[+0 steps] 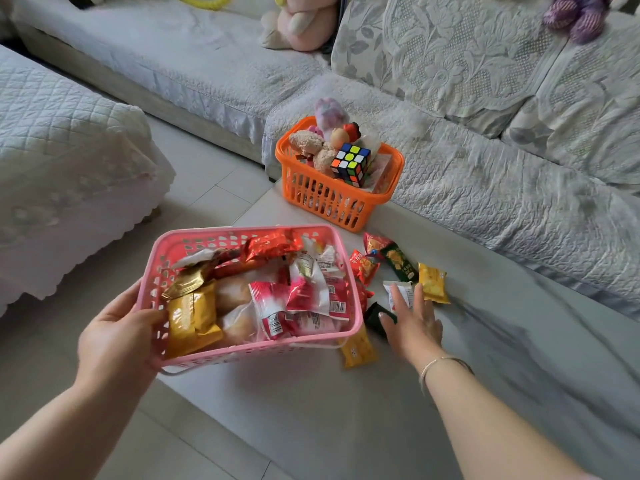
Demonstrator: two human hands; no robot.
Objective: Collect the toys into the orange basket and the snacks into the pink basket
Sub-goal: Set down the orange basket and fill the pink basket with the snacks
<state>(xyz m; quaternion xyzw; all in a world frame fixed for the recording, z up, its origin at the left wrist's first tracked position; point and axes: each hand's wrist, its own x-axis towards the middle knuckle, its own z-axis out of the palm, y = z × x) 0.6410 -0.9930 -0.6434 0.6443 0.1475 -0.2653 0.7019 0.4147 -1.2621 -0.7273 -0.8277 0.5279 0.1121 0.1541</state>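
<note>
Two baskets apart: pink basket (249, 233) tilted, orange basket (341, 199) against sofa edge (485, 216).

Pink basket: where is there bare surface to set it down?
Bare grey surface lies below the pink basket, between both forearms. Crowded: loose snack packets around the right hand, up to the orange basket.

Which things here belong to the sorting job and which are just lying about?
Job: pink basket gripped by left hand; orange basket with cube; loose snack packets; right hand reaching for them.
Lying about: sofa, pink plush, purple plush.
</note>
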